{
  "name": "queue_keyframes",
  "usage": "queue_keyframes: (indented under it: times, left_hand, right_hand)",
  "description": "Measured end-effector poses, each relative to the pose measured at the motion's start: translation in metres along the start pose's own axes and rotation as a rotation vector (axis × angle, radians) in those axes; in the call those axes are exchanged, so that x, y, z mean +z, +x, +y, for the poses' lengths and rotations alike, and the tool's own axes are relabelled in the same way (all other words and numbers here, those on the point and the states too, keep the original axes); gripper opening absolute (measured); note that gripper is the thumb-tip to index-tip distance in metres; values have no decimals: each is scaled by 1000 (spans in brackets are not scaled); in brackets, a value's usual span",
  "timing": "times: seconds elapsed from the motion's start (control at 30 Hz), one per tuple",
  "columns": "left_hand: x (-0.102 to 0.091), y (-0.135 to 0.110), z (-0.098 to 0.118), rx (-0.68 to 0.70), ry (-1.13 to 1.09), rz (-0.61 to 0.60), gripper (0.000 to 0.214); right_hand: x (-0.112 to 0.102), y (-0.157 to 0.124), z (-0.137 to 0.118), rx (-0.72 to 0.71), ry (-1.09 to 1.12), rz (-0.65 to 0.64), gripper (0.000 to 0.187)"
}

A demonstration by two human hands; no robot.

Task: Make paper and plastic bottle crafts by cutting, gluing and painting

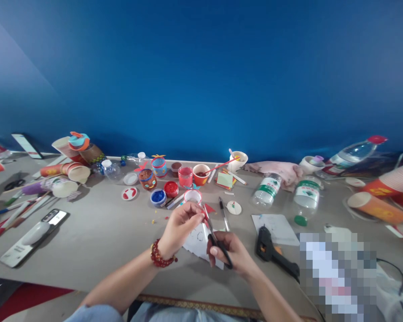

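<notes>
My right hand is closed round the black handles of a pair of scissors, whose blades point up and away toward my other hand. My left hand, with a red bead bracelet at the wrist, pinches a small red piece beside the blades. It looks like paper, mostly hidden by my fingers. Under both hands lies a white paper sheet with drawn marks. Just beyond stands a small red-rimmed cup. A black pen rests to the right.
Open jars of blue paint and red paint stand beyond my left hand. A black glue gun lies at right, near plastic bottles. Paper cups lie far right. A phone and brushes are at left.
</notes>
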State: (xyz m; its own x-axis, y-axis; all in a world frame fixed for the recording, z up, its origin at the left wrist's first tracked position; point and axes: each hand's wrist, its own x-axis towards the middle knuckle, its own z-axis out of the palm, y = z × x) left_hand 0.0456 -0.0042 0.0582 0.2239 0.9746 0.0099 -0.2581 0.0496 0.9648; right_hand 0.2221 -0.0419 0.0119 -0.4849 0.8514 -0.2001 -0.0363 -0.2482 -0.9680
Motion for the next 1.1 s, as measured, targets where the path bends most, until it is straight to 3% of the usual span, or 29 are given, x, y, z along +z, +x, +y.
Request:
queue_keyframes:
  times: [1.1]
  left_hand:
    - [2,0,0,-19,-44,24,23]
  right_hand:
    - [2,5,8,10,-56,64,52]
